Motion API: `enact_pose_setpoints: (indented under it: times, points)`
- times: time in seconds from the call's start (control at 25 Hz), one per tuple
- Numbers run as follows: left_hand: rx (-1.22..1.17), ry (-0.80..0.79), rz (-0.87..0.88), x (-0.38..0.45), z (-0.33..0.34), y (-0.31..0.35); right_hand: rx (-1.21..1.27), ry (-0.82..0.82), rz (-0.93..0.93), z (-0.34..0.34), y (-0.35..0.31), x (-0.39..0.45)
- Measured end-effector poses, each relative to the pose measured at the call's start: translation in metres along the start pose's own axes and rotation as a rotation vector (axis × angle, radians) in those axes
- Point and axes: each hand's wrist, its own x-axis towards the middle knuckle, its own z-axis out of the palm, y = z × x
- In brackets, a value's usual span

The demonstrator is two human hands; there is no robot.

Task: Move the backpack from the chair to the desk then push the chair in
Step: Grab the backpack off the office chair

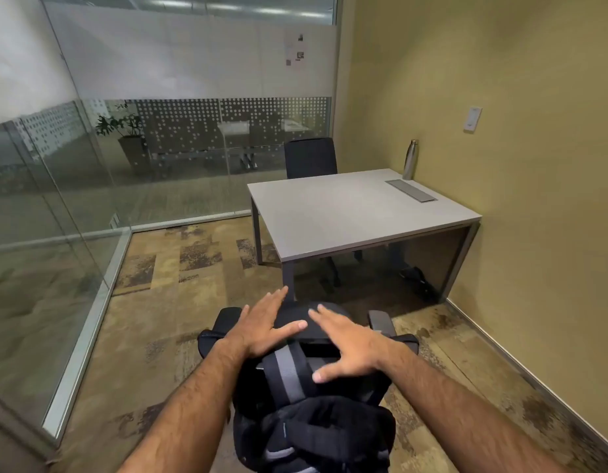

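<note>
A black backpack [309,428] with grey straps lies on a black office chair [381,322] right below me, well short of the desk. My left hand [265,326] hovers flat over the chair's back edge, fingers spread, holding nothing. My right hand [347,343] is spread just above the backpack's top, thumb near a grey strap, and grips nothing. The grey desk [357,213] stands ahead against the yellow wall, its top bare apart from a bottle and a cable hatch.
A steel bottle [411,159] stands at the desk's far right corner beside a metal cable hatch [411,190]. A second black chair [310,158] sits behind the desk. Glass partitions [91,199] close off the left and far sides. Patterned carpet lies between me and the desk.
</note>
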Motion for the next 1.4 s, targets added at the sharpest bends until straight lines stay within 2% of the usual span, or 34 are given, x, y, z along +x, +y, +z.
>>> enact_pose_setpoints:
  times: [0.08, 0.16, 0.28, 0.36, 0.56, 0.76, 0.88, 1.16, 1.4]
  points:
    - [-0.058, -0.107, 0.043, 0.002, -0.003, -0.001, -0.217, -0.109, -0.027, 0.002, -0.002, 0.005]
    - [-0.133, -0.238, 0.039, 0.004, -0.005, -0.004, -0.315, -0.113, -0.004, 0.006, -0.005, 0.006]
    - [-0.101, -0.38, 0.061, 0.012, -0.006, -0.004, -0.338, -0.144, 0.03, 0.006, -0.009, 0.007]
    - [-0.103, -0.401, 0.096, 0.02, -0.005, -0.007, -0.336, -0.158, 0.046, 0.005, -0.01, 0.007]
    - [-0.079, -0.39, 0.115, 0.03, -0.01, -0.015, -0.288, -0.144, 0.046, 0.007, -0.007, 0.003]
    - [0.368, -0.392, 0.046, 0.038, -0.024, -0.025, -0.262, -0.144, 0.061, 0.008, -0.006, 0.001]
    - [0.497, -0.299, 0.04, 0.036, -0.035, -0.034, -0.249, -0.144, 0.061, 0.008, -0.005, 0.002]
    - [0.584, -0.105, 0.027, 0.02, -0.053, -0.06, -0.244, -0.137, 0.072, 0.009, -0.003, 0.001]
    - [0.558, -0.125, 0.004, 0.004, -0.064, -0.065, -0.255, -0.145, 0.073, 0.009, -0.007, -0.003]
